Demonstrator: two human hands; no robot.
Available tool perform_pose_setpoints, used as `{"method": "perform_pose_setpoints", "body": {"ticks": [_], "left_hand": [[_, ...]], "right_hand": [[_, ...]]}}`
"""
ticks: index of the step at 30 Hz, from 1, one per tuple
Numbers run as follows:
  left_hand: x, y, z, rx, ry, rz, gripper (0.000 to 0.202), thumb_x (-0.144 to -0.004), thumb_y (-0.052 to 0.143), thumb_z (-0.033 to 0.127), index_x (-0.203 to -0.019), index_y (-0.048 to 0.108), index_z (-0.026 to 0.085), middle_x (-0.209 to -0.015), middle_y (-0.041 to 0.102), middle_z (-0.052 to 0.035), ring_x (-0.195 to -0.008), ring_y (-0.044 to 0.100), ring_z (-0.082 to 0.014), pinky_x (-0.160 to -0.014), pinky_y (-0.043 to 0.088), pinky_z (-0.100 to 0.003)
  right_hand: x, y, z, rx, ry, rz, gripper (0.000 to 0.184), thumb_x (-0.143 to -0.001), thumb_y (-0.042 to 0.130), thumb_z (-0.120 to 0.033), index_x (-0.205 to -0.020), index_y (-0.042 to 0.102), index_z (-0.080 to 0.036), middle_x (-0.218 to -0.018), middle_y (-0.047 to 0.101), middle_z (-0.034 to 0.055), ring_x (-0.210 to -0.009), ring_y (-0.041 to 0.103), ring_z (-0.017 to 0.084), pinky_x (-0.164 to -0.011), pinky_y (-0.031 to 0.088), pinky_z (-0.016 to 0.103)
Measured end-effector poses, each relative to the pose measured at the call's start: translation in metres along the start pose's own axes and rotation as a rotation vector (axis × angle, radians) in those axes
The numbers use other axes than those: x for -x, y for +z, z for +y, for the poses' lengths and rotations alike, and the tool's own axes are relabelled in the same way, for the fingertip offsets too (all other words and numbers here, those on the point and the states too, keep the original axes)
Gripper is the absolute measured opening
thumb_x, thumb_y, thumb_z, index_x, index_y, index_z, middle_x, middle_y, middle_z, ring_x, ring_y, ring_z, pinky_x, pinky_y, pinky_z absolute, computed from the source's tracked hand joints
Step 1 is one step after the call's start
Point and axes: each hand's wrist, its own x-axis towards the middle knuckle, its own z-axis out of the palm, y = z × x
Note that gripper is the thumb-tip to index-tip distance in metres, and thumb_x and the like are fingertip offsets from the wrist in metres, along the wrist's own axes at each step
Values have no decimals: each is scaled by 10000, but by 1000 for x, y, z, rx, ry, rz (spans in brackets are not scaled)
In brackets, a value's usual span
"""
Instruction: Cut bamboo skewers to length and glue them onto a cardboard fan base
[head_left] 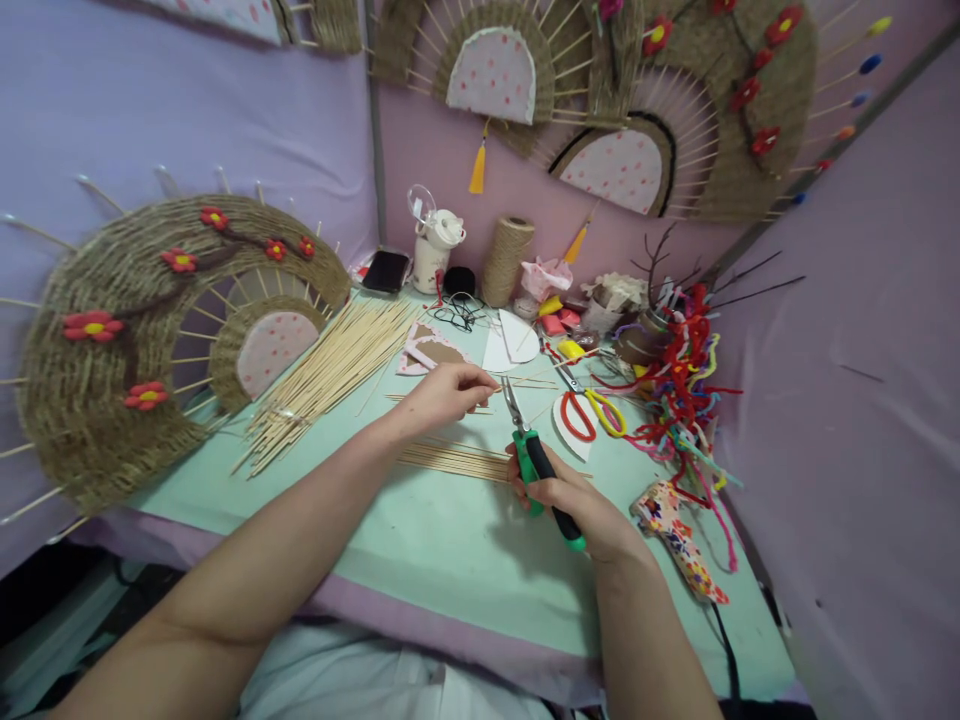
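Observation:
My left hand pinches a thin bamboo stick near one end; its other end points right, over the table. In my right hand are long-nose pliers with green and black handles, held with the jaws pointing away from me. The jaw tips are close to the left fingertips, at the stick; whether they grip it I cannot tell. Beneath both hands, a row of bamboo sticks lies on the mint-green table, with a few shorter pieces behind it.
A large bundle of sticks lies left. Scissors, a flowered glue gun and tangled pipe cleaners are right. A twine spool stands behind. A twine-wrapped fan leans left; more fans hang on the wall.

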Motion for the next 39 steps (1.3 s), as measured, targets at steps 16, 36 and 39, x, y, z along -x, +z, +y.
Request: {"method": "perform_pose_setpoints", "body": {"ticks": [16,36,39], "left_hand": [[7,2,7,-153,-16,-63,256,-800,527,286,-906,711,144,-734,660,-28,-605,534,-110,-521,383,-211],[6,5,5,-214,3,-69,242,-789,528,229,-887,725,129,-743,685,-37,-622,544,-117,-548,381,-219],[5,5,3,-209,6,-71,244,-793,533,243,-883,729,128,-730,682,-35,-608,539,-114,-539,377,-219]], "right_hand": [[-1,3,-1,78,22,-12,312,-738,540,-294,-1041,539,-224,-856,545,-6,-772,489,170,-681,350,292],[-4,3,2,59,33,-20,322,-757,540,-279,-1074,541,-225,-853,532,-3,-744,496,167,-665,368,296],[-3,4,0,33,46,-16,312,-743,550,-276,-1050,545,-222,-858,537,-2,-738,498,164,-661,373,294]]}}
